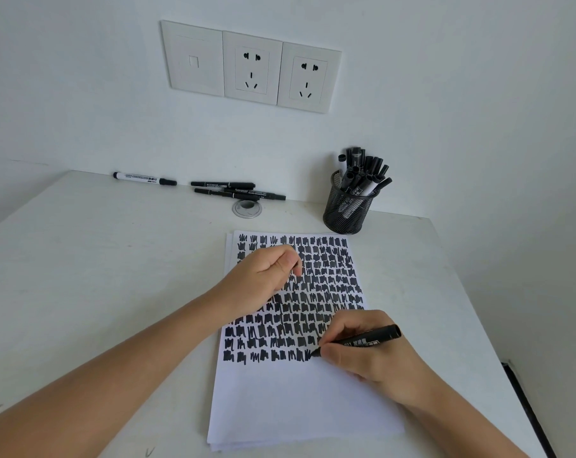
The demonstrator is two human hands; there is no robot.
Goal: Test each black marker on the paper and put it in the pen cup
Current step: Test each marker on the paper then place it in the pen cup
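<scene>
A white sheet of paper [296,398] lies in front of me, its upper part covered with rows of black scribbles. My right hand [369,352] grips a black marker [369,340], uncapped, with its tip touching the paper at the end of the lowest scribble row. My left hand [263,276] rests curled on the upper left of the paper; whether the cap is inside it I cannot tell. A black mesh pen cup [346,209] stands beyond the paper's top right corner, filled with several black markers.
Near the wall lie three black markers [237,190] in a cluster and a white-barrelled marker [144,178] further left. A round grey cable grommet [247,208] sits in the white table [98,276]. Wall sockets [252,67] hang above. The table's right edge drops off.
</scene>
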